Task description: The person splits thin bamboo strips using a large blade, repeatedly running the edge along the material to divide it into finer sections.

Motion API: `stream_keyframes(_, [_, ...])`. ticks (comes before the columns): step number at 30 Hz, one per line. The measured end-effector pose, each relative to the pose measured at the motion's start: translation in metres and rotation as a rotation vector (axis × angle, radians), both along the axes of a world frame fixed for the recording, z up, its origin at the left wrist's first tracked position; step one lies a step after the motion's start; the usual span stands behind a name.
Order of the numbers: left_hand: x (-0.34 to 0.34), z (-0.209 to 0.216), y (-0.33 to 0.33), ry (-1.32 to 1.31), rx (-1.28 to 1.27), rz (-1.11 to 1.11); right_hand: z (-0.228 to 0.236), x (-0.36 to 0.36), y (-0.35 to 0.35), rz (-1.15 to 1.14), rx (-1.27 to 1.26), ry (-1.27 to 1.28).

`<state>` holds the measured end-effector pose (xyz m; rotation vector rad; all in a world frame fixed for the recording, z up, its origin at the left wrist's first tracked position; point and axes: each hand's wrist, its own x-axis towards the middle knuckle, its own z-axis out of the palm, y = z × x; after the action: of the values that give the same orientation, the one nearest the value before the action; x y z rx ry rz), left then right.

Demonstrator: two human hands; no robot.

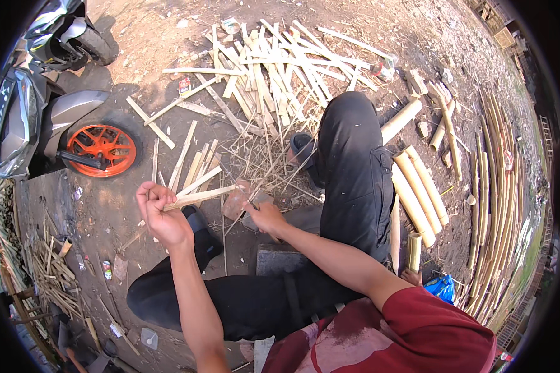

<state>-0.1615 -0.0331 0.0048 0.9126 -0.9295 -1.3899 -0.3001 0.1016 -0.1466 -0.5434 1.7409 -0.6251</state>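
Observation:
My left hand (162, 214), fingers curled, grips the near end of a pale split-bamboo strip (202, 198). The strip slants away to the right, its far end by the broad, rust-brown blade of a knife (235, 204). My right hand (266, 219) is closed round the knife's handle, which is mostly hidden in the fist. Whether the blade touches the strip, I cannot tell. Thin bamboo shavings (261, 158) lie tangled on the ground just beyond the blade. Several more split strips (199, 165) rest beyond my left hand.
A large heap of bamboo strips (274, 68) spreads ahead. Thick bamboo sections (414, 199) and long poles (498, 205) lie at the right. Two motorbikes stand at the left, the nearer with an orange wheel (102, 151). A grey block (280, 258) sits between my legs.

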Motion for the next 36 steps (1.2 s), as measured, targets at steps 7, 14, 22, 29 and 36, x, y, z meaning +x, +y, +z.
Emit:
stream_keyframes(7, [-0.009,-0.018,0.002,-0.022,-0.056,-0.141,-0.010,0.004,0.005,-0.060,0.002,-0.028])
stream_keyframes(14, [-0.012,-0.033,-0.013,-0.063,-0.068,-0.122,0.009,-0.006,-0.004,-0.115,-0.005,-0.130])
stream_keyframes(22, [0.007,-0.037,-0.013,-0.211,-0.050,-0.048,0.221,-0.164,-0.019,-0.272,-0.586,0.105])
stream_keyframes(29, [-0.002,-0.024,-0.013,-0.324,-0.111,-0.147,0.128,-0.435,0.139,0.039,0.045,1.327])
stream_keyframes(36, [0.016,-0.030,-0.017,-0.263,-0.042,-0.108,0.009,-0.460,0.297,0.131,0.794,0.755])
